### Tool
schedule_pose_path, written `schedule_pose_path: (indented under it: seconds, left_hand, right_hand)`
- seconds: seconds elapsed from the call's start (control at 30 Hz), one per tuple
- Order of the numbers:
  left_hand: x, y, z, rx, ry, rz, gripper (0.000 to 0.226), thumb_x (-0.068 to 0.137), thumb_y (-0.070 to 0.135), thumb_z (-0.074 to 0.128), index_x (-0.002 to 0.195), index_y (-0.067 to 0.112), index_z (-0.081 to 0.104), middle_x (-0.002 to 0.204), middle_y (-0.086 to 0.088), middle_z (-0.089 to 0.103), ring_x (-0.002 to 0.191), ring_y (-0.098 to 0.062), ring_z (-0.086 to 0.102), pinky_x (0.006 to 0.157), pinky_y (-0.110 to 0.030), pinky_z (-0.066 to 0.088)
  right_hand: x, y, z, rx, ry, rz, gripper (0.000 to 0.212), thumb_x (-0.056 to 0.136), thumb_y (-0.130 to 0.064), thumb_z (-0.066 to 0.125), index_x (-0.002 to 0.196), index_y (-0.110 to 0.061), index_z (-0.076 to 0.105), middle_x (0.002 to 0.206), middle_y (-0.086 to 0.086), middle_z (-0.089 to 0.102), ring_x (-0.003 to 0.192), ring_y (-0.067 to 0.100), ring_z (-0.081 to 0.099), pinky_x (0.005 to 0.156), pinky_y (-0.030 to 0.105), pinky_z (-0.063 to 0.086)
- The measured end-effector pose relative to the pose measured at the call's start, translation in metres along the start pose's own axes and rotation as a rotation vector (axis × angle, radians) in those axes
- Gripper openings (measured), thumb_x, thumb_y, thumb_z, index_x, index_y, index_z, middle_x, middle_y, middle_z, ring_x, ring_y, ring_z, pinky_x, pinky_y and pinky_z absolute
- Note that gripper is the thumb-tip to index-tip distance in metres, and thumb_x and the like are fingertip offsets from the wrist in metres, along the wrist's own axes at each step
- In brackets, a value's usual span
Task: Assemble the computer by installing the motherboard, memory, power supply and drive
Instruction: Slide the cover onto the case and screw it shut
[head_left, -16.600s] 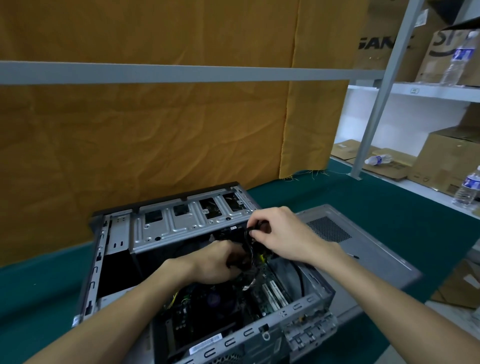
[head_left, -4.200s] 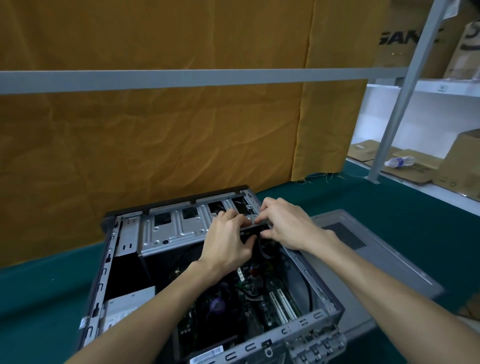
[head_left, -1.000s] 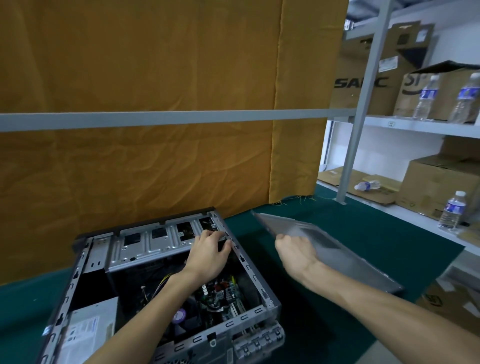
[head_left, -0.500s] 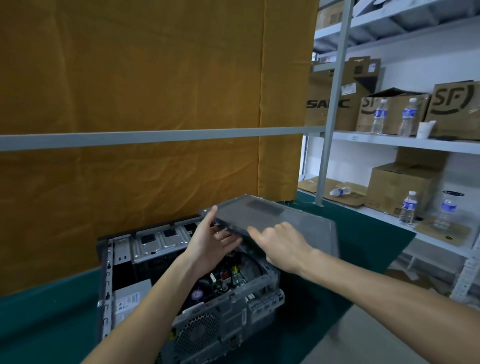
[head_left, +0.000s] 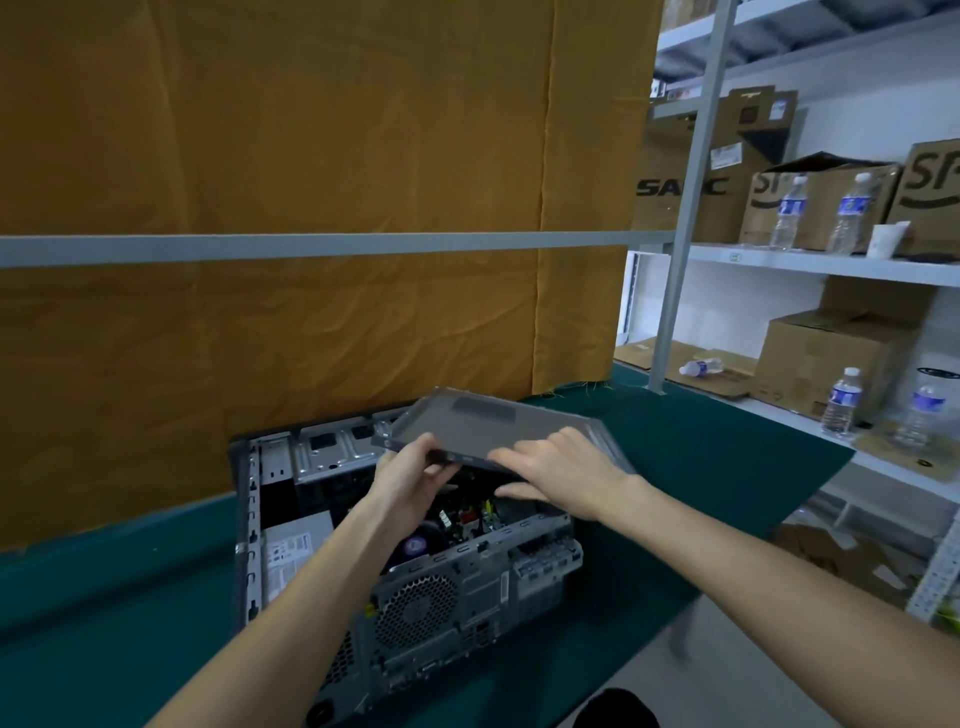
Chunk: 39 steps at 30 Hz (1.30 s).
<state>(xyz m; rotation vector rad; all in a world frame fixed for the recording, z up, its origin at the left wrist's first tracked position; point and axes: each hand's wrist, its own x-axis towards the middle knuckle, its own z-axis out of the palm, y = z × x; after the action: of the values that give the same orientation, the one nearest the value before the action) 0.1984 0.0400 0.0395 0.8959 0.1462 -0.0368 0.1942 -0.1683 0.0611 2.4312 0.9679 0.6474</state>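
Observation:
An open grey computer case (head_left: 457, 603) lies on its side on the green table, rear fan grille toward me. Inside, the motherboard (head_left: 467, 517) with coloured connectors shows, and a power supply (head_left: 291, 551) with a white label sits at the left. Above the opening hangs the grey side panel (head_left: 483, 423), tilted. My left hand (head_left: 410, 480) grips its near edge from below, thumb on top. My right hand (head_left: 561, 467) holds the panel's near right part, fingers spread over the top and thumb under it.
The green-covered table (head_left: 701, 447) extends right of the case. An orange curtain (head_left: 311, 338) and a grey rail (head_left: 311, 247) stand behind. Shelves at the right carry cardboard boxes (head_left: 836, 358) and water bottles (head_left: 841, 402).
My right hand picked the side panel up off the table and swung it left over the case; my left hand left the drive cage and took the panel's near edge.

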Motion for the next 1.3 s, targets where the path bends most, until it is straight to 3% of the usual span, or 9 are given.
schedule_pose_path:
  seconds: [0.1, 0.27, 0.4, 0.5, 0.7, 0.8, 0.97, 1.17, 1.3]
  left_hand:
    - [0.002, 0.004, -0.016, -0.014, 0.055, 0.038, 0.037, 0.095, -0.006, 0.056, 0.132, -0.009, 0.055, 0.122, -0.022, 0.07, 0.113, -0.032, 0.068, 0.087, -0.037, 0.057]
    - [0.003, 0.02, -0.043, -0.042, 0.106, 0.056, 0.037, 0.095, -0.009, 0.054, 0.132, -0.014, 0.053, 0.124, -0.024, 0.068, 0.114, -0.035, 0.068, 0.083, -0.037, 0.057]
    - [0.003, 0.023, -0.063, -0.089, 0.16, 0.041, 0.041, 0.096, -0.01, 0.05, 0.138, -0.009, 0.048, 0.131, -0.023, 0.064, 0.118, -0.034, 0.065, 0.092, -0.039, 0.054]
    - [0.002, 0.02, -0.068, -0.075, 0.196, 0.025, 0.04, 0.097, -0.01, 0.047, 0.137, -0.01, 0.046, 0.133, -0.024, 0.062, 0.115, -0.034, 0.065, 0.093, -0.039, 0.052]
    - [-0.003, 0.018, -0.069, -0.013, 0.209, 0.02, 0.041, 0.098, -0.009, 0.05, 0.138, -0.012, 0.043, 0.13, -0.028, 0.06, 0.104, -0.033, 0.068, 0.093, -0.039, 0.053]
    - [-0.005, 0.018, -0.068, -0.002, 0.209, 0.024, 0.041, 0.098, -0.009, 0.05, 0.138, -0.013, 0.043, 0.13, -0.028, 0.06, 0.102, -0.032, 0.068, 0.092, -0.038, 0.053]
    - [-0.009, 0.018, -0.064, 0.017, 0.197, 0.028, 0.032, 0.098, -0.008, 0.051, 0.13, -0.009, 0.046, 0.126, -0.027, 0.061, 0.097, -0.03, 0.068, 0.078, -0.038, 0.055]
    - [-0.008, 0.018, -0.064, 0.022, 0.202, 0.046, 0.02, 0.098, -0.007, 0.052, 0.118, -0.009, 0.048, 0.119, -0.027, 0.062, 0.098, -0.03, 0.068, 0.085, -0.038, 0.054]
    - [-0.007, 0.017, -0.065, 0.02, 0.197, 0.053, 0.021, 0.098, -0.007, 0.053, 0.118, -0.011, 0.049, 0.116, -0.026, 0.065, 0.101, -0.032, 0.069, 0.079, -0.037, 0.056]
  right_hand:
    - [-0.005, -0.005, 0.003, 0.083, 0.022, 0.03, 0.061, 0.105, -0.062, 0.03, 0.142, -0.018, 0.051, 0.113, 0.006, 0.064, 0.1, 0.028, 0.063, 0.072, 0.037, 0.042]
    - [-0.047, -0.018, 0.018, 0.315, 0.353, -0.031, 0.056, 0.102, -0.06, 0.047, 0.128, -0.012, 0.062, 0.11, 0.006, 0.058, 0.097, 0.021, 0.054, 0.086, 0.035, 0.049]
    - [-0.075, -0.03, 0.039, 0.233, 0.246, -0.073, 0.09, 0.088, -0.082, 0.047, 0.14, -0.01, 0.054, 0.131, 0.007, 0.058, 0.119, 0.022, 0.054, 0.105, 0.038, 0.048]
    - [-0.08, -0.034, 0.044, 0.158, 0.198, -0.1, 0.099, 0.079, -0.083, 0.057, 0.144, -0.008, 0.051, 0.134, 0.008, 0.059, 0.123, 0.024, 0.056, 0.108, 0.039, 0.047]
    - [-0.075, -0.029, 0.036, 0.189, 0.241, -0.157, 0.09, 0.075, -0.063, 0.08, 0.141, -0.008, 0.055, 0.121, 0.007, 0.064, 0.11, 0.023, 0.061, 0.098, 0.036, 0.052]
    - [-0.079, -0.024, 0.032, 0.21, 0.182, -0.17, 0.085, 0.083, -0.06, 0.073, 0.147, -0.008, 0.051, 0.131, 0.009, 0.063, 0.118, 0.024, 0.059, 0.105, 0.038, 0.049]
    - [-0.078, -0.014, 0.026, 0.428, 0.059, -0.123, 0.058, 0.104, -0.046, 0.051, 0.153, -0.015, 0.047, 0.15, 0.004, 0.054, 0.136, 0.02, 0.049, 0.118, 0.035, 0.034]
    - [-0.051, -0.008, 0.007, 0.642, -0.018, 0.04, 0.026, 0.097, -0.035, 0.069, 0.119, -0.023, 0.073, 0.111, -0.006, 0.075, 0.101, 0.011, 0.066, 0.096, 0.034, 0.051]
    - [-0.042, -0.005, 0.001, 0.778, -0.097, 0.131, 0.021, 0.09, -0.034, 0.078, 0.109, -0.026, 0.076, 0.106, -0.01, 0.076, 0.096, 0.002, 0.068, 0.09, 0.03, 0.057]
